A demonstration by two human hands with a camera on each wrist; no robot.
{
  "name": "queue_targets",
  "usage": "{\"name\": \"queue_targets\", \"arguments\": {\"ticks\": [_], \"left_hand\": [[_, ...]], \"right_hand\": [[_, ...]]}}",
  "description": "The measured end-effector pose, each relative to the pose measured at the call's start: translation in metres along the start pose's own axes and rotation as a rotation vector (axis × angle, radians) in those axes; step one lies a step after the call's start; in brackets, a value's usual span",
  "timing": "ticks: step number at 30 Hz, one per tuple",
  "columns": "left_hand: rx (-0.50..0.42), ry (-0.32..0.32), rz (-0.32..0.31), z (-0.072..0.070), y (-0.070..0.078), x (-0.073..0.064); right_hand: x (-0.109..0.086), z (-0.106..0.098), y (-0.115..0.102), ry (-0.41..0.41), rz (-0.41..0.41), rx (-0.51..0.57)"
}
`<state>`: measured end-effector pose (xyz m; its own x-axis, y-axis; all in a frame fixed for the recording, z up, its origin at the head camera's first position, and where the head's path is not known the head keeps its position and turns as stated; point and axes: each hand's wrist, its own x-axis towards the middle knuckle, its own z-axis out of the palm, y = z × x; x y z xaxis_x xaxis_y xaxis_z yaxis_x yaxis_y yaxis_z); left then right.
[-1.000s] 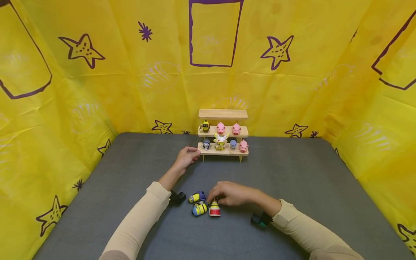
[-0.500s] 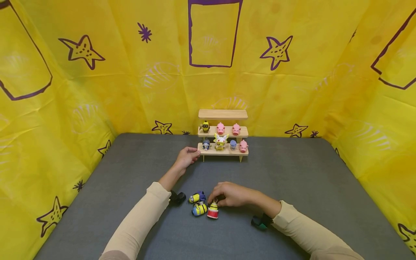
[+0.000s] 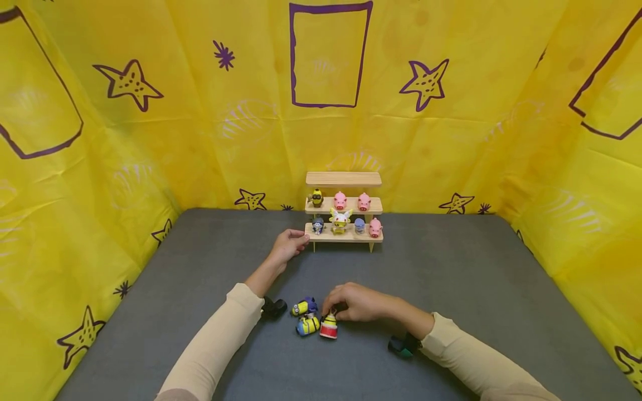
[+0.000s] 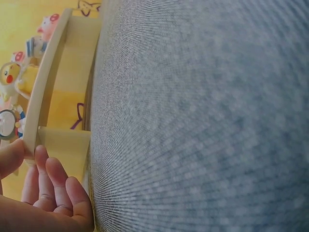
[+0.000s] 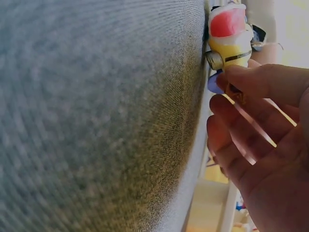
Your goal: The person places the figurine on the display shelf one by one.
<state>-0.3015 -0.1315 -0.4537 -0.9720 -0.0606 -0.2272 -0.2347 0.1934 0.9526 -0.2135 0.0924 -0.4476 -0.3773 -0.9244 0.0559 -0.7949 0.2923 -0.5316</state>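
Note:
My left hand (image 3: 288,245) pinches the left end of the lowest tier of a wooden display shelf (image 3: 344,178), thumb on top and fingers beneath in the left wrist view. My right hand (image 3: 358,303) holds a yellow Minion figurine (image 3: 329,329) with a red-and-white bottom by its upper part, between thumb and fingertips. In the right wrist view the figurine (image 5: 228,24) is right at the grey cloth, its far end partly hidden by the thumb. Just left of it lie two more Minion figurines, one in purple (image 3: 304,307) and one in blue (image 3: 307,325).
On the lowest tier stand a dark-haired figurine (image 3: 318,225), a white-hooded yellow one (image 3: 339,223), a small blue one (image 3: 359,225) and a pink pig (image 3: 375,228). The middle tier carries a Minion (image 3: 316,197) and two pigs (image 3: 340,200). Yellow patterned cloth (image 3: 220,139) encloses the table.
The red-and-white Minion figurine has shifted slightly left and tilted in my right hand. My left hand keeps its place on the shelf end.

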Motion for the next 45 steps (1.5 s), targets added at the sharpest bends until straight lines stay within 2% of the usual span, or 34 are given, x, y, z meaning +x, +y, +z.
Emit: {"name": "queue_targets", "arguments": {"ticks": [5, 15, 23, 31, 36, 45], "left_hand": [[-0.008, 0.004, 0.007, 0.001, -0.001, -0.001], [-0.007, 0.006, 0.011, 0.001, -0.001, -0.001], [-0.007, 0.002, 0.004, 0.001, -0.001, 0.003], [0.003, 0.001, -0.005, 0.0, 0.0, 0.003], [0.001, 0.0, -0.01, 0.0, 0.001, 0.003], [0.003, -0.011, -0.027, -0.001, 0.001, 0.002]], "right_hand": [[-0.002, -0.001, -0.002, 0.011, 0.006, -0.025], [-0.006, -0.006, -0.007, -0.015, 0.042, 0.032], [-0.006, -0.017, -0.008, 0.019, 0.038, -0.047], [-0.004, -0.024, -0.011, 0.05, 0.124, -0.063], [-0.002, -0.024, -0.011, 0.062, 0.096, -0.078], [-0.001, -0.028, -0.015, -0.016, 0.078, -0.142]]}}
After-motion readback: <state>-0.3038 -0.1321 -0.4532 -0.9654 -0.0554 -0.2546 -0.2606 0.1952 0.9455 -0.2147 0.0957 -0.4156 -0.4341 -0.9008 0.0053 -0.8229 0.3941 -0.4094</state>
